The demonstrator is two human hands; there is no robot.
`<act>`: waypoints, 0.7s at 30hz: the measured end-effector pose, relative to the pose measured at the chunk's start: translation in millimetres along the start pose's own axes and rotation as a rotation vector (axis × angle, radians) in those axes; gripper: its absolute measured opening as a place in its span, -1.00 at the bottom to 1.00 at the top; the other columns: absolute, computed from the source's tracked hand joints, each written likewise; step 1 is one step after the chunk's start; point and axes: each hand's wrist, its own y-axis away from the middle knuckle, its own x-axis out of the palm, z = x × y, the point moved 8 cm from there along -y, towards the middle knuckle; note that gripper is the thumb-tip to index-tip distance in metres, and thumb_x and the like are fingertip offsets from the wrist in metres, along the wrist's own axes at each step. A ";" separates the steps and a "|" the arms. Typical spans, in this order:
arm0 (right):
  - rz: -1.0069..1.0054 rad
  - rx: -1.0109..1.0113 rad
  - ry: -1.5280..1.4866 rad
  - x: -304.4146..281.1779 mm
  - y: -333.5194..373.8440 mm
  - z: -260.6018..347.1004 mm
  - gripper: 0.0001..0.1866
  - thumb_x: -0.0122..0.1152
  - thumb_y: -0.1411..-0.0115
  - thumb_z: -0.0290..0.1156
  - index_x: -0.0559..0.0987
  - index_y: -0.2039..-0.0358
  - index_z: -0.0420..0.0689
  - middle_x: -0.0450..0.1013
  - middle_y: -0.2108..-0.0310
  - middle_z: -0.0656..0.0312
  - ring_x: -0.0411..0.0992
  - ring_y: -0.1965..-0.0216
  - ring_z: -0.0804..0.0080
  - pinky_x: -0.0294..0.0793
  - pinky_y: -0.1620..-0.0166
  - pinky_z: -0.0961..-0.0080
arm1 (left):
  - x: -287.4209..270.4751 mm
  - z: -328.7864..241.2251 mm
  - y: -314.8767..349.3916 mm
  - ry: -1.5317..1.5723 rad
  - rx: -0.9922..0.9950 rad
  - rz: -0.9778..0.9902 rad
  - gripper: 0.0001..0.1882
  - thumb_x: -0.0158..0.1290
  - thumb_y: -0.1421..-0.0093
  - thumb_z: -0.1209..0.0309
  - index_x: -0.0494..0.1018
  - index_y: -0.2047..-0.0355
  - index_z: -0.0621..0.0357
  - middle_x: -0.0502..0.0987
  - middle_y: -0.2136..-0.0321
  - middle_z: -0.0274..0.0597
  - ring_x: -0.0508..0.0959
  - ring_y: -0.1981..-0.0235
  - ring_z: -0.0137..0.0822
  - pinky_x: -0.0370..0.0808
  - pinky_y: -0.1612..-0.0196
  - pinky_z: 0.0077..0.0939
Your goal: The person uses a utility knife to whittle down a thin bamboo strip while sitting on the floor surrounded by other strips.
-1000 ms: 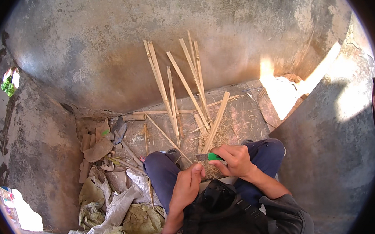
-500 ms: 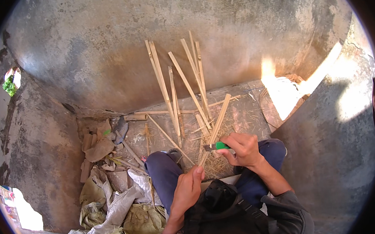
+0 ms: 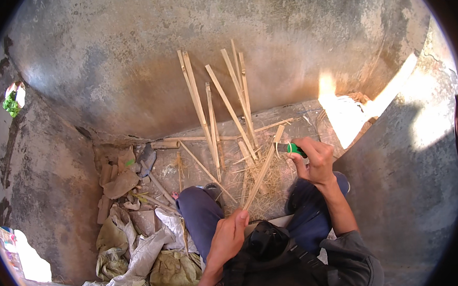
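My left hand is closed round the near end of a pale bamboo strip, which slants up and away to the right. In my right hand is a knife with a green handle, its dark blade against the strip near the far end. A thin pale curl of shaving shows beside the blade. Fine shavings litter the floor between my knees. Several more bamboo strips lean against the wall just ahead.
A curved grey concrete wall rises in front and at both sides. To the left lie crumpled sacks, broken pieces of rubble and a hatchet-like tool with a wooden handle. A short bamboo piece lies at the wall's foot.
My right hand has slid the knife up and away along the strip, from its middle to near its far end. The left hand keeps its hold, and the strip's far end has dipped slightly.
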 end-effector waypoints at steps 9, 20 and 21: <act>-0.209 0.502 0.032 -49.3 -8.0 -122.9 -0.69 0.29 -0.53 -0.19 0.69 0.11 -0.22 0.51 0.58 0.08 0.46 0.55 0.33 0.43 0.37 0.32 | 4.9 32.3 24.0 0.029 0.001 0.121 -0.47 -0.20 -0.71 0.13 0.45 0.35 0.23 0.36 0.63 -0.27 0.39 0.61 -0.38 0.33 0.46 -0.33; 0.251 0.630 -0.763 28.1 7.7 -46.9 -0.61 0.38 -0.48 -0.19 0.70 -0.13 -0.22 0.61 0.32 0.29 0.53 0.25 0.54 0.51 0.12 0.45 | 13.5 72.7 -9.9 0.678 -0.299 0.510 -0.24 -0.36 -0.70 -0.14 0.55 0.10 0.38 0.39 0.59 -0.32 0.46 0.65 -0.46 0.42 0.59 -0.55; 0.278 0.644 -0.876 37.9 8.7 -39.5 -0.60 0.37 -0.49 -0.21 0.70 -0.17 -0.23 0.63 0.27 0.30 0.54 0.21 0.54 0.52 0.06 0.46 | 16.9 71.9 -11.0 0.680 -0.294 0.538 -0.21 -0.36 -0.70 -0.15 0.56 0.07 0.40 0.42 0.58 -0.29 0.47 0.64 -0.44 0.44 0.59 -0.54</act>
